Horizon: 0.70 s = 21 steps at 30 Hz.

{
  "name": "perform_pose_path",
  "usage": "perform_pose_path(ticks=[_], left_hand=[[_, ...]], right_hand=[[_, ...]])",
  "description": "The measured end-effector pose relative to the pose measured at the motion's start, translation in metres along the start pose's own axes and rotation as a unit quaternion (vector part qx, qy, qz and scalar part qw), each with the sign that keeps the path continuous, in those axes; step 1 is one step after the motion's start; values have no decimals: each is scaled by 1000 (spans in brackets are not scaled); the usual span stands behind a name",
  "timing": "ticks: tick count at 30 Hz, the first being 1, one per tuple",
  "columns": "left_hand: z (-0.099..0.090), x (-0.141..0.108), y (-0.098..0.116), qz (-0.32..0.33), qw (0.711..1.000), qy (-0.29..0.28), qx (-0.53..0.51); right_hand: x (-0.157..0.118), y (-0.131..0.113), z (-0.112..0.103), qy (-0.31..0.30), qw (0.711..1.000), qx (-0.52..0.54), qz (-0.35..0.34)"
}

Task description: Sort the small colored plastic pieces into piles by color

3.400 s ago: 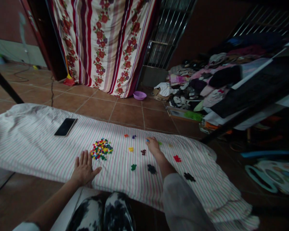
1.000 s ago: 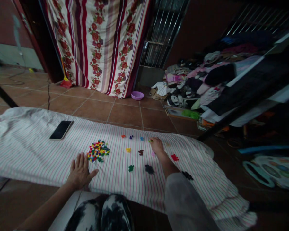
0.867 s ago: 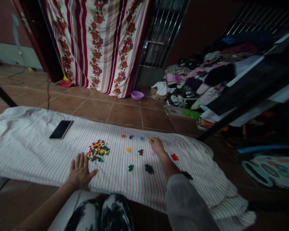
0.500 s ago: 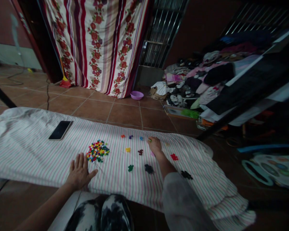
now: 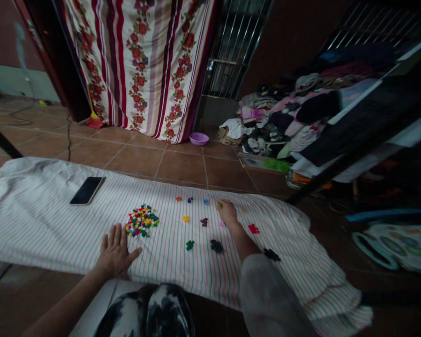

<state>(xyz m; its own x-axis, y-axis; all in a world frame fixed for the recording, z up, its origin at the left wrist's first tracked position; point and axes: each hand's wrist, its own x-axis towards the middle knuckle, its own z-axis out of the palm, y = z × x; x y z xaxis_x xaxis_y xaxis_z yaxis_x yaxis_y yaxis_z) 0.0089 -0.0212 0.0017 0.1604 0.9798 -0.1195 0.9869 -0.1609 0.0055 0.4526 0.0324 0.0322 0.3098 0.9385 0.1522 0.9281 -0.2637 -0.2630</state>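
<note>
My left hand point(image 5: 115, 252) lies flat on the striped cloth point(image 5: 154, 267), fingers spread, beside a heap of small mixed-colour cubes point(image 5: 142, 221). My right hand point(image 5: 228, 213) is low over the cloth, its fingers pinched at a small lime-green cube point(image 5: 219, 204); whether more cubes lie beneath them is hidden. Around it sit small one-colour groups: blue point(image 5: 205, 201), purple point(image 5: 190, 200), orange point(image 5: 178, 199), yellow point(image 5: 185, 218), brown point(image 5: 204, 222), pink point(image 5: 222, 223), green point(image 5: 190, 245), dark grey point(image 5: 216, 245), red point(image 5: 253, 229), black point(image 5: 272, 254) and a faint beige one point(image 5: 244, 209).
A phone point(image 5: 87, 190) rests on the cloth at the left. Beyond the cloth, a purple basin point(image 5: 199, 138) stands on the tiled floor near a floral curtain point(image 5: 140, 70). Piled clothes point(image 5: 287, 107) fill the back right, and dark slanted bars point(image 5: 308, 180) frame the cloth.
My right hand has shifted slightly right, with its fingers still at the lime-green cube, and more of the pink group shows. My left hand has stayed in place.
</note>
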Motion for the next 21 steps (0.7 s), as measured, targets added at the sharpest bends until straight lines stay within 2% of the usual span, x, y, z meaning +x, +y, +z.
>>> perform_pose_path(ticks=[3,9,15,18,21], left_hand=[[1,-1,1,2,1000,14,4],[-2,0,2,-4,1000,1,2],[-1,0,0,-6,1000,-5,2],[1,0,0,-4,1000,-3,1],[2,-1,-1,-5,1000,7,2]], right_hand=[[-1,5,1,6,1000,-4,7],[1,6,4,-6,999,-18,36],[1,7,5,8,1000,16,6],[-2,15,2,32,998,44,-17],[-8,33,-5,63,998,27,10]])
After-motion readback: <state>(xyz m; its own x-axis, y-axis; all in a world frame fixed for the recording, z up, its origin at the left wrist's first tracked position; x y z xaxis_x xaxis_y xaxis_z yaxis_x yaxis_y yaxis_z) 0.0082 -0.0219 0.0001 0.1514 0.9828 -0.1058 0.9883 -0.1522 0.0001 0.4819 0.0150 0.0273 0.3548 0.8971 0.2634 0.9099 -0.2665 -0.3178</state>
